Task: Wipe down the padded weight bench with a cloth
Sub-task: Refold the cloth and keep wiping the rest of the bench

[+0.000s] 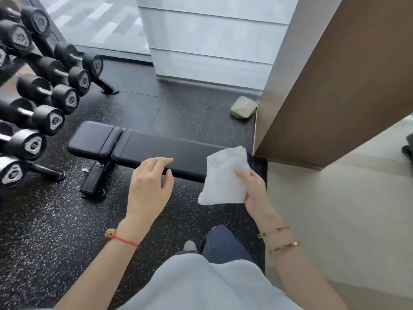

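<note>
The padded weight bench (156, 148) lies flat across the middle of the frame, low on the dark speckled rubber floor (44, 231), with its short seat pad to the left and the long back pad running right toward the brown wall panel (335, 97). Laid level like that, its whole top is open to a wipe from where the person stands.

The right hand (254, 189) is closed on a white cloth (225, 175) at its right edge, thumb on top and fingers underneath. The cloth is folded into a thick pad and hangs over the right end of the bench; I can't tell whether it touches the padding yet. Folded this way it gives a broad flat face to press down.

The left hand (149, 182) is empty, fingers loosely spread and slightly curled, hovering over the near edge of the back pad, probably ready to steady the person or the bench.

The upholstery looks like smooth black vinyl, faintly glossy, with rounded corners and a seam between the pads, so it should wipe easily. The cloth is soft, nubbly terry. At the left of the frame a rack of dumbbells (44, 104) shows matte black rubber heads and shiny metal handles. A small greenish pouch (243, 108) sits on the floor beyond the bench.
</note>
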`<state>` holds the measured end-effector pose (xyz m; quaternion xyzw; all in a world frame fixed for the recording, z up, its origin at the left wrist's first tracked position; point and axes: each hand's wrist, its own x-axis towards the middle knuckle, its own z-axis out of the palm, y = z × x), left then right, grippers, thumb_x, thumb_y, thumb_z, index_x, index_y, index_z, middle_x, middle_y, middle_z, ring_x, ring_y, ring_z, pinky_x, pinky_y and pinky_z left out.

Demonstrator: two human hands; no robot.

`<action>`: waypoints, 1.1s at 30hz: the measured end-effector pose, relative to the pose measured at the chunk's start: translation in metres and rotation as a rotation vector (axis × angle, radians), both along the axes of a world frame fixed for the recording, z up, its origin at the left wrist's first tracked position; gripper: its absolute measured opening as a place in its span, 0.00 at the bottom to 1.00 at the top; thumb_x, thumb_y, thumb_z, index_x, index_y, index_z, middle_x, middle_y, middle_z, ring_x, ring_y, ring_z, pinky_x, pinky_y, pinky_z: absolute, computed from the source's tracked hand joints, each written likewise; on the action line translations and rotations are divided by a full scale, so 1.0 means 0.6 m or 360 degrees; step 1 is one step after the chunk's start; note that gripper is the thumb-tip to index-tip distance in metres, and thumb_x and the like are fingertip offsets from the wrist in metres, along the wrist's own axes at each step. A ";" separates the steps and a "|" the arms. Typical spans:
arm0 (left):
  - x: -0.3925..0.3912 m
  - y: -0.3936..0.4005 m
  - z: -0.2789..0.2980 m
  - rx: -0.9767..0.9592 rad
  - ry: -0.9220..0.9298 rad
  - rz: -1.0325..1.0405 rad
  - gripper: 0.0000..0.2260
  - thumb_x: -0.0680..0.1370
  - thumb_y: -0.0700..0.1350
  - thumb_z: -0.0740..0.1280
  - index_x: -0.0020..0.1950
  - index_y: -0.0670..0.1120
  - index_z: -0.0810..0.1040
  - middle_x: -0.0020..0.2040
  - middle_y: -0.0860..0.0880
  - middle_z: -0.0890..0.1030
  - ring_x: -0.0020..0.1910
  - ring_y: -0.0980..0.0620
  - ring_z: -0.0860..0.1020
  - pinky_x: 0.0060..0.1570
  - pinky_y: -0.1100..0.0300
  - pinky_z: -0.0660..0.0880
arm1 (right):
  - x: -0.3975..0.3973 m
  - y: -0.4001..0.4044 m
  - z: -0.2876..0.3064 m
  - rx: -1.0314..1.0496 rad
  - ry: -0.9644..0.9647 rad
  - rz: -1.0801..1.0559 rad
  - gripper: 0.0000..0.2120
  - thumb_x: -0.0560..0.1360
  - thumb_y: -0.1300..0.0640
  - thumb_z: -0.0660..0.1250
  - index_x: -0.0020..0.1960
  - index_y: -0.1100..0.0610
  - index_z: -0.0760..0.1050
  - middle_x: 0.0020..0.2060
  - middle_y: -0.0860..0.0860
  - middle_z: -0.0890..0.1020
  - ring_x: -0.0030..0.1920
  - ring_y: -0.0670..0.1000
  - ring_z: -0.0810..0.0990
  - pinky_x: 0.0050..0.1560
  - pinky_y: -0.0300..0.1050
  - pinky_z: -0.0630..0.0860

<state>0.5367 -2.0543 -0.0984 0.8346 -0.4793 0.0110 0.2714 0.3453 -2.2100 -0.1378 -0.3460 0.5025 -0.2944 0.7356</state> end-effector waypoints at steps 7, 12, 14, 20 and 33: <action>0.090 -0.172 -0.108 0.0132 0.0066 -0.0066 0.12 0.77 0.39 0.66 0.61 0.45 0.79 0.58 0.48 0.81 0.60 0.47 0.77 0.61 0.50 0.72 | 0.093 -0.158 -0.085 0.0051 0.0035 0.0011 0.08 0.76 0.62 0.69 0.54 0.60 0.80 0.51 0.57 0.84 0.48 0.53 0.83 0.47 0.46 0.80; 0.129 -0.290 -0.222 0.0143 0.0127 -0.0087 0.12 0.78 0.40 0.65 0.62 0.45 0.79 0.59 0.49 0.80 0.60 0.47 0.76 0.61 0.51 0.70 | 0.145 -0.256 -0.185 0.0073 0.0107 0.0002 0.06 0.76 0.62 0.69 0.54 0.58 0.79 0.52 0.57 0.83 0.50 0.54 0.81 0.54 0.52 0.77; 0.146 -0.327 -0.277 0.0145 0.0130 -0.0104 0.13 0.78 0.40 0.65 0.62 0.45 0.78 0.60 0.49 0.80 0.62 0.47 0.76 0.63 0.51 0.69 | 0.162 -0.287 -0.236 0.0088 0.0144 -0.0018 0.05 0.76 0.62 0.69 0.52 0.57 0.79 0.51 0.56 0.83 0.51 0.54 0.81 0.56 0.53 0.77; 0.200 -0.392 -0.475 0.0185 0.0120 -0.0142 0.14 0.78 0.40 0.65 0.63 0.45 0.78 0.61 0.48 0.79 0.62 0.47 0.75 0.64 0.50 0.69 | 0.211 -0.353 -0.417 0.0049 0.0150 -0.0030 0.03 0.76 0.63 0.68 0.50 0.57 0.78 0.49 0.56 0.83 0.52 0.55 0.79 0.57 0.53 0.75; 0.253 -0.430 -0.861 0.0036 -0.0074 -0.0344 0.14 0.78 0.41 0.64 0.63 0.44 0.78 0.61 0.48 0.79 0.64 0.46 0.74 0.63 0.49 0.70 | 0.212 -0.409 -0.768 -0.0474 0.0400 -0.0019 0.14 0.77 0.61 0.68 0.60 0.67 0.76 0.57 0.62 0.82 0.53 0.57 0.81 0.53 0.52 0.78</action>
